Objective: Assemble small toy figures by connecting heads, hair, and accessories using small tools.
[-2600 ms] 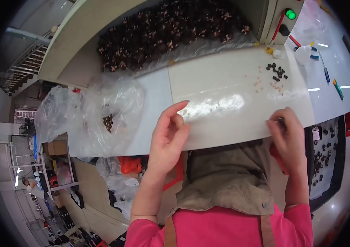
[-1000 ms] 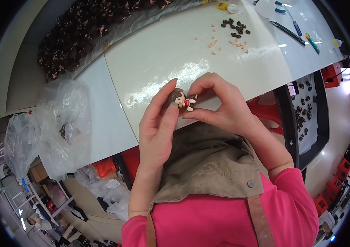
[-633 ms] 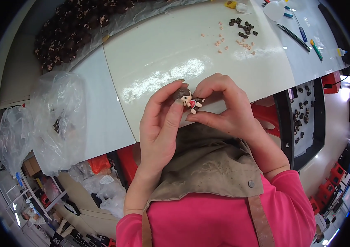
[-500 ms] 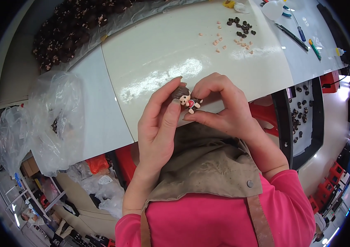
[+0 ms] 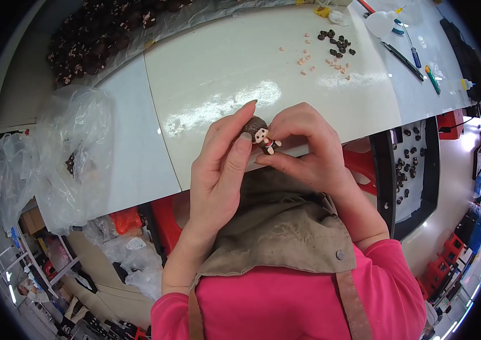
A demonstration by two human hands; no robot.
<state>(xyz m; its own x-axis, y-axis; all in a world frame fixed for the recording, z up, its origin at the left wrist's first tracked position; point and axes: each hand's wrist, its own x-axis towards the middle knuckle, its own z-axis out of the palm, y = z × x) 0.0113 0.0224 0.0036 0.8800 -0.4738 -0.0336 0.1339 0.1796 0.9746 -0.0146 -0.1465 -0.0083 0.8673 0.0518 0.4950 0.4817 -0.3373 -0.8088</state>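
A small doll figurine with dark brown hair, a pale face and a bit of red on its body is held just above my lap, at the table's near edge. My left hand is closed on its head, thumb in front and fingers behind. From the other side, my right hand curls in, its index finger against the figurine's upper body and its thumb close to the feet. What the right fingertips pinch is partly hidden.
Small dark parts and pale bits lie on the white table. Pens and a screwdriver sit far right. A dark heap is far left, plastic bags left. A black tray with small parts stands right.
The figurine has turned slightly and tilted in my fingers, so less of its red front shows. My right fingers have moved in closer around its body. The view has shifted a little.
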